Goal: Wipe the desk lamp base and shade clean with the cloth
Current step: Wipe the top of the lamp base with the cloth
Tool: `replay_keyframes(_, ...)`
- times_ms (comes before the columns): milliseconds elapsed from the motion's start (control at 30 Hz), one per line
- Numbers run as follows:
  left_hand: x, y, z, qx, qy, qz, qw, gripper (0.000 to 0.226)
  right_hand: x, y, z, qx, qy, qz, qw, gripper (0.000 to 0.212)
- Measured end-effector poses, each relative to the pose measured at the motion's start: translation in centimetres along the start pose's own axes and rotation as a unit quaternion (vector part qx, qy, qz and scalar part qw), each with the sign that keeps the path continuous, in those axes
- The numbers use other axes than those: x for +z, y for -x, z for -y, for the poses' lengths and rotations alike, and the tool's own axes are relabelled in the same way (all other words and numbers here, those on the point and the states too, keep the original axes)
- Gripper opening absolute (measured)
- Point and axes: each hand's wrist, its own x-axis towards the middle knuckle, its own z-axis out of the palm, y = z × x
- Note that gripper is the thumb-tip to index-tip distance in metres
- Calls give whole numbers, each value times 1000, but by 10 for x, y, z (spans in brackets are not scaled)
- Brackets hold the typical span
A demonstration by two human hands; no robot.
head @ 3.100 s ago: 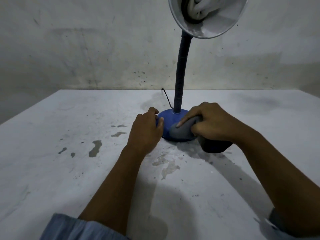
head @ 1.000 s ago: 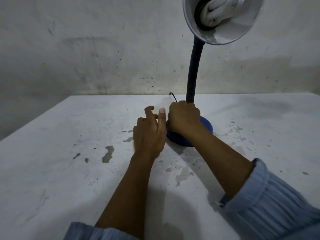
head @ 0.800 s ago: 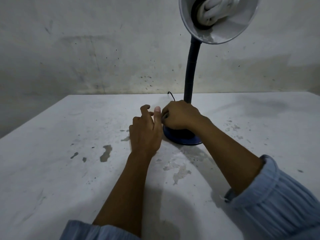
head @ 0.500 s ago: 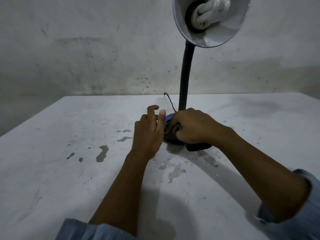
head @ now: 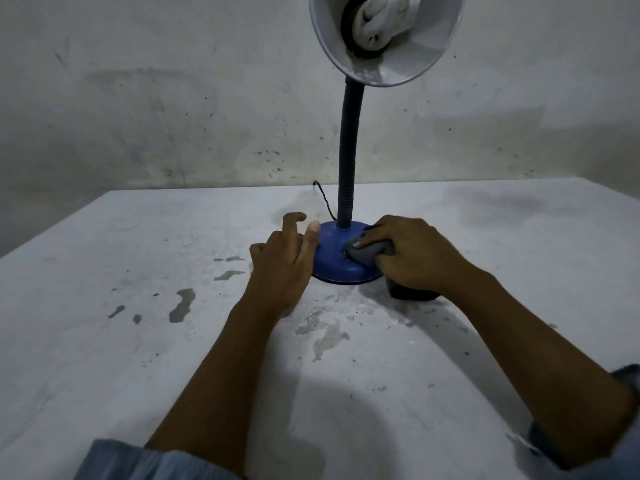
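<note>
- the lamp base [head: 337, 258], a blue dome, sits just above the middle of the frame on the white table [head: 138, 341], with the dark flexible neck [head: 348, 157] rising to the shade [head: 386, 39] at the top edge, right of centre.
- the right hand [head: 415, 261] is clenched around a bunched grey cloth [head: 367, 254] and presses it onto the right side of the base; a wad like this likely gives firm rubbing pressure on a curved surface.
- more of the cloth hangs dark below the wrist and reaches the table.
- the left hand [head: 284, 261] holds nothing: fingers loosely extended, thumb laid against the left edge of the base, probably to keep the lamp from sliding or turning under the wiping.
- the shade tilts toward the camera, showing a coiled white bulb [head: 381, 22]; it looks dusty inside and seems yet to be wiped.
- a thin black cord [head: 323, 202] runs back from the base toward the wall.
- no brand, label or readable writing shows anywhere; a small orange spot beside the cloth may be a switch, too small to tell.
</note>
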Motion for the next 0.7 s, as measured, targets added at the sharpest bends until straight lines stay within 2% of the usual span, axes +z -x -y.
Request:
replay_keyframes(67,-1,1,-3,-2,2,3,1000,55,-2,-2,-8,56,7,-36,998,33)
replay_keyframes(133,-1,2,-6,-5,5,8,1000,63,-1,-1,-19,103,92,-76,987,30)
replay_keyframes(167,-1,3,-6,-5,4,8,1000,66,0,1,-23,109,128,-91,982,29)
replay_keyframes(233,-1,2,-6,-3,4,4,1000,67,3,3,-23,73,105,-118,985,34)
replay_keyframes(333,0,2,-6,-5,6,3,1000,66,7,1,-12,31,43,-89,995,37)
replay_keyframes(400,1,3,-7,-5,7,3,1000,67,5,-3,-1,72,65,-62,993,31)
replay_keyframes(467,-1,3,-7,-4,2,-10,1000,65,4,-10,10,93,110,-69,987,31)
replay_keyframes(600,-5,-2,1,-33,-21,-94,995,50,15,-26,49,99,153,-46,982,41)
replay_keyframes(700,-10,-4,8,-58,-21,-159,985,51,32,-40,77,47,154,-17,987,35)
